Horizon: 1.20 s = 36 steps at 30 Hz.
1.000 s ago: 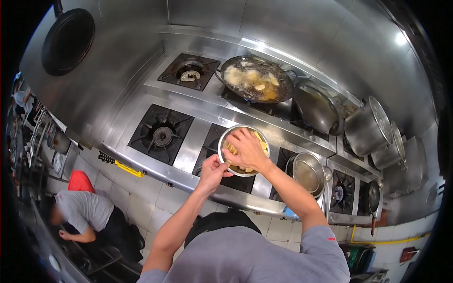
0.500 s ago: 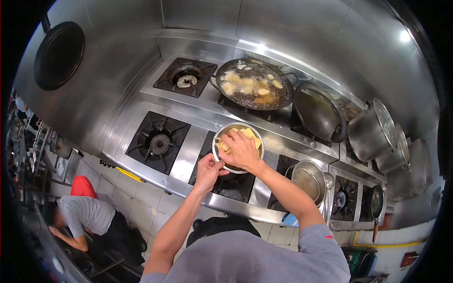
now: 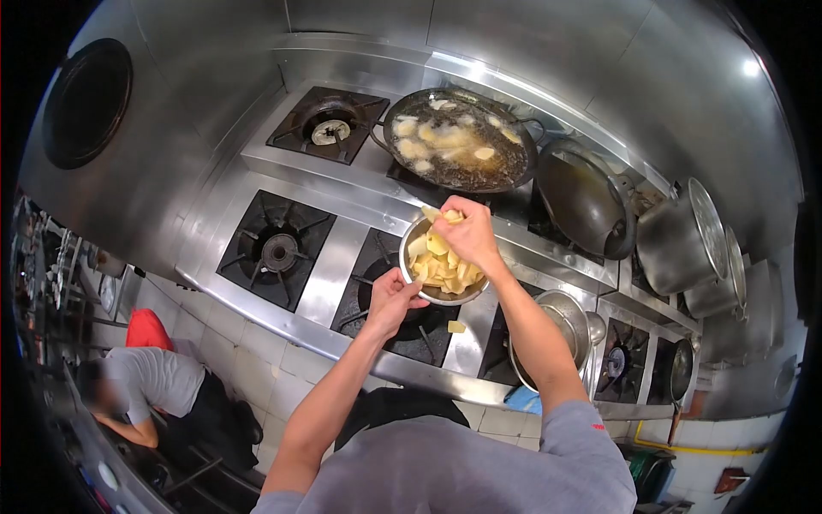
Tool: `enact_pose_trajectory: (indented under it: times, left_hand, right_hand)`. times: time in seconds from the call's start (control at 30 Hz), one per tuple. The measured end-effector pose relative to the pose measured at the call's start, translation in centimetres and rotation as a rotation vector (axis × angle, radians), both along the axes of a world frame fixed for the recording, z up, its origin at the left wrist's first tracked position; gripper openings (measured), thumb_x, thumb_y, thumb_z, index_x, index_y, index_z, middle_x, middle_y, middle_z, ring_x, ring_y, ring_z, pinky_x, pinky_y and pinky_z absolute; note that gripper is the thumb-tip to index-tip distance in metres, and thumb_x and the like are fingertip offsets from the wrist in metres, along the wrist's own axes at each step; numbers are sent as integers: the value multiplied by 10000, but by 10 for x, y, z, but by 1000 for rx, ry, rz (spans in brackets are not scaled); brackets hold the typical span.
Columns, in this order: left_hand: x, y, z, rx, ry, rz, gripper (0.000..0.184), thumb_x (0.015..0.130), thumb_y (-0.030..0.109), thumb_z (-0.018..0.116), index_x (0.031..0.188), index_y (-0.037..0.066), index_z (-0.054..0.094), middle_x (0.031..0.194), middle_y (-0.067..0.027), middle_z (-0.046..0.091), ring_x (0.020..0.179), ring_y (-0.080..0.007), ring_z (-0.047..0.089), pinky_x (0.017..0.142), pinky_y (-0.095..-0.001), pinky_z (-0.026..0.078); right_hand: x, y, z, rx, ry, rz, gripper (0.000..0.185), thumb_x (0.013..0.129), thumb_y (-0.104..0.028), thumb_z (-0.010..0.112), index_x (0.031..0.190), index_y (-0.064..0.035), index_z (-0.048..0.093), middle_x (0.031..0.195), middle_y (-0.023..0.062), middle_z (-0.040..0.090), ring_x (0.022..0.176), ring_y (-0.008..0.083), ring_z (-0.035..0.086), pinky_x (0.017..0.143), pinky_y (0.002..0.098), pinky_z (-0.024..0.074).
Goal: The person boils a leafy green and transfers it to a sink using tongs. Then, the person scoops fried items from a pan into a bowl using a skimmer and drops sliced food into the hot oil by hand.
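A round metal bowl (image 3: pixel 406 259) full of pale yellow slices (image 3: pixel 445 267) is over the front row of burners. My left hand (image 3: pixel 393 301) pinches the bowl's lower left rim. At the bowl's upper edge, my right hand (image 3: pixel 467 230) is closed around some slices, which poke out on its left side. A single slice (image 3: pixel 456 326) lies below the bowl, near the burner's edge. Behind the bowl, a wide black wok (image 3: pixel 458 176) holds bubbling oil with pale pieces (image 3: pixel 445 135) frying in it.
An empty dark wok (image 3: pixel 582 201) stands right of the frying one, then tall steel pots (image 3: pixel 681 240). Strainers and a ladle (image 3: pixel 593 330) lie at the front right. Bare burners (image 3: pixel 279 253) are at left. A person in a grey shirt (image 3: pixel 163 377) bends over at lower left.
My right hand has risen from inside the bowl to its upper edge with slices in it. The bowl has shifted slightly right with my left hand. A slice now lies below the bowl.
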<state>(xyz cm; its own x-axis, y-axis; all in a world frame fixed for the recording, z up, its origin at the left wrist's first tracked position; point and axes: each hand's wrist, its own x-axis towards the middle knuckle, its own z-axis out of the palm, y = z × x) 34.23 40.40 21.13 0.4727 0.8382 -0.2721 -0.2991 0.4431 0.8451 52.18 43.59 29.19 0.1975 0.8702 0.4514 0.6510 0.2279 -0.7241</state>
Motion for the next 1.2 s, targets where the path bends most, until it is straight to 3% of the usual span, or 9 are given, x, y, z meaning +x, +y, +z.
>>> enact_pose_trajectory:
  times: [0.07,0.33,0.4,0.63,0.73,0.87,1.0,1.17,1.2]
  left_hand:
    - [5,1,-1,-9,-4,7,79,871,7,586,822,25,526,769,-41,597,663,-92,604,595,-245,580]
    - [4,3,-2,-17,13,48,40,872,-1,580,864,17,545,806,-49,616,689,-99,616,604,-243,577]
    - [-3,-1,-4,-11,36,72,36,872,-6,577,873,12,545,822,-55,621,702,-104,622,610,-245,578]
    - [-42,-25,-13,-34,72,188,40,877,-10,567,907,5,546,867,-83,641,732,-122,640,626,-261,584]
    - [-62,-36,-6,-47,98,238,39,878,-12,565,912,-2,550,873,-94,643,722,-126,642,625,-259,586]
    - [-95,-54,-10,-38,87,270,28,874,-8,575,895,-3,557,862,-83,646,719,-121,639,610,-254,584]
    - [-135,-69,-13,19,101,265,31,880,16,578,869,24,550,865,-73,646,719,-115,636,601,-260,577]
    - [-193,-91,-16,4,87,292,19,886,24,575,883,21,556,861,-78,651,687,-114,640,595,-247,577]
    - [-202,-93,-17,-1,83,279,19,886,24,575,883,21,556,861,-78,651,687,-114,640,595,-247,577]
  right_hand:
    - [8,3,8,-153,159,-37,156,688,-139,667,728,-1,603,608,93,580,580,128,559,582,294,463]
    - [18,32,-2,-63,257,25,114,734,-94,646,708,-1,586,612,-37,531,573,37,461,514,230,387]
    - [25,50,4,-61,341,-9,119,712,-117,647,682,-11,602,590,3,563,579,59,504,534,250,420]
    - [78,156,-10,82,-50,-345,228,737,-224,677,764,1,651,639,100,646,589,182,608,599,312,478]
    - [95,183,15,183,-114,-346,236,740,-243,671,763,-8,667,699,191,645,741,269,665,688,385,497]
    - [109,166,106,265,-237,-391,249,787,-269,670,859,-30,686,787,125,690,752,222,669,698,341,501]
    - [71,48,163,320,-145,-419,215,821,-227,647,857,-17,673,780,109,688,679,192,643,660,314,489]
    - [21,-111,18,43,-92,-371,97,856,-93,585,819,-5,606,683,86,631,637,105,563,584,293,456]
    - [16,-135,-40,-55,-73,-323,38,822,-26,579,830,-32,615,689,4,572,652,73,513,593,246,436]
